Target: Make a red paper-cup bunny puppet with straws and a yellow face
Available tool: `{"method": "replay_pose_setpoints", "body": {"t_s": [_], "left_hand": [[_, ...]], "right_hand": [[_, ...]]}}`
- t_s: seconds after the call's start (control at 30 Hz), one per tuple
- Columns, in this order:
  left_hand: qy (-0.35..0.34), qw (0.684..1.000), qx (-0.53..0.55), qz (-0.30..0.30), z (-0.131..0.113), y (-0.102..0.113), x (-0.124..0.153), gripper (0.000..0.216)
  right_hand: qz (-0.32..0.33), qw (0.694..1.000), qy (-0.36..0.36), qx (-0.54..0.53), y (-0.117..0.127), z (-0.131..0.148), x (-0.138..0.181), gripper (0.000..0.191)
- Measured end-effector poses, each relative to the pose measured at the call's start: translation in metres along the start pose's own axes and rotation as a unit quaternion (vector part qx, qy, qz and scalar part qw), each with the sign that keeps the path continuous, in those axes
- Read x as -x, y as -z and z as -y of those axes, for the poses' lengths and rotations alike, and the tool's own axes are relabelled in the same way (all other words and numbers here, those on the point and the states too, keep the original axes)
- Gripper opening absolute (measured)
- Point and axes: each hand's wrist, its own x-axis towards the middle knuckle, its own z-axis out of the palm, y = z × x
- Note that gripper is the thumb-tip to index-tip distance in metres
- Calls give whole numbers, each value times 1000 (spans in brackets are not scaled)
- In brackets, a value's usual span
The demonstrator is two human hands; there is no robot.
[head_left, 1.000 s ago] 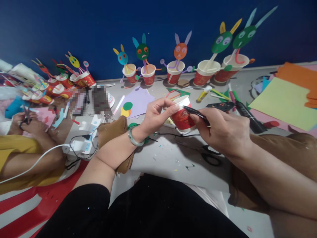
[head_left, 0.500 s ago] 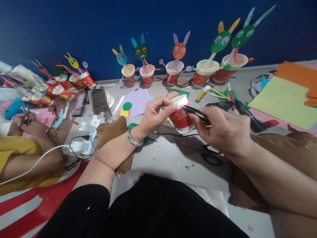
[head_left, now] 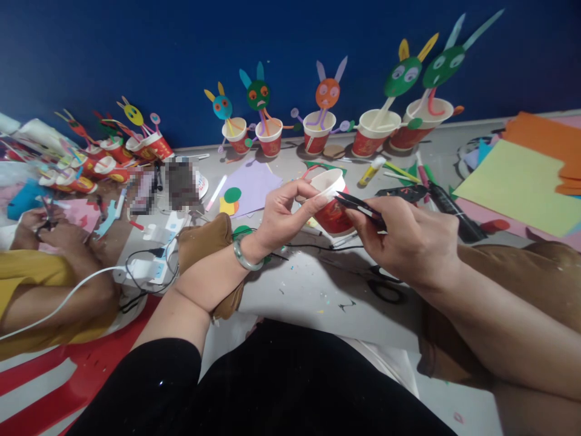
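My left hand (head_left: 288, 212), a bracelet at its wrist, is closed in a pinch at a small white piece (head_left: 334, 194); its exact shape is too small to make out. My right hand (head_left: 411, 239) grips slim black tweezers (head_left: 361, 208), whose pointed tips meet the white piece by my left fingertips. Right behind the fingers stands a red and white paper cup (head_left: 334, 217), its rim partly covered by my left hand. Whether the hand touches the cup, I cannot tell. Black-handled scissors (head_left: 387, 292) lie on the table below my right hand.
Paper-cup figures with round heads, one with an orange head (head_left: 327, 94), line the blue wall. Coloured paper sheets (head_left: 521, 188) lie at right, a glue stick (head_left: 372, 171) behind the cup. Left are a power strip (head_left: 158, 266) with cables and another person's hands (head_left: 61, 227) with scissors.
Almost nothing differs. The view has shifted very slightly, and both hands keep their grip at the same spot in front of the cup.
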Motion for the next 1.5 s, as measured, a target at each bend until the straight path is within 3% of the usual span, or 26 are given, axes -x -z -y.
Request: {"method": "replay_pose_setpoints", "body": {"t_s": [0.43,0.67,0.8,0.97,1.5], "left_hand": [[31,999,26,12,-4,-4,0,54],[34,999,-6,-2,-3,-2,0,55],[46,999,4,7,-5,1,-4,58],[82,995,34,45,-11,4,-8,61],[155,973,60,161,-24,14,-14,68]], "right_hand": [[-13,1000,13,15,0,1,3,53],[-95,994,61,-2,-7,-2,1,51],[-115,988,91,55,-6,-5,-4,53],[-133,982,127,36,0,-9,-10,31],[-17,982,180,-48,14,-25,-15,35]]}}
